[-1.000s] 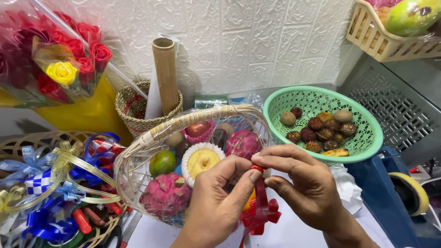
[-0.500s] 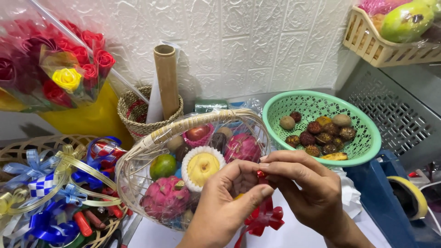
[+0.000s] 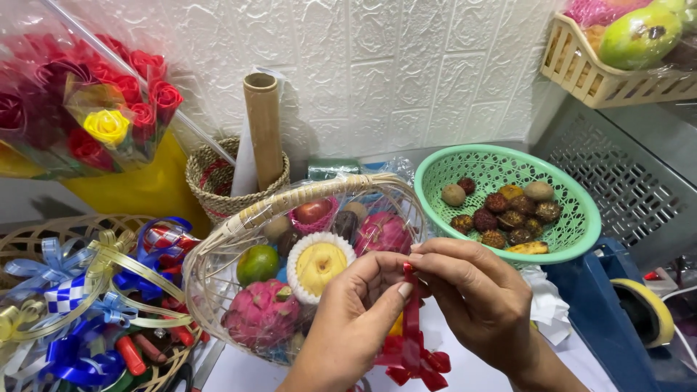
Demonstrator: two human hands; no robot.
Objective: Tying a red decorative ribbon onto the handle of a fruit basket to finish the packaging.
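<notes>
Raised slightly since before, both hands meet before wrapped fruit basket [image 3: 218, 268]. Green colander [image 3: 573, 232], holding small fruits, right of it. Left hand [image 3: 348, 319] and right hand [image 3: 479, 305]: fingertips pinched shut on red ribbon [image 3: 411, 341], bow hanging below.

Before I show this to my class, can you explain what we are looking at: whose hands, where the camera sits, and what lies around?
The single view comes from a camera worn on a person's head, looking down at their own bare hands. The left hand and right hand pinch a red ribbon with a bow, in front of a wrapped fruit basket holding a dragon fruit and a lime. To the right stands a green basket of small fruits; to the left are ribbon bows and wrapped roses.
</notes>
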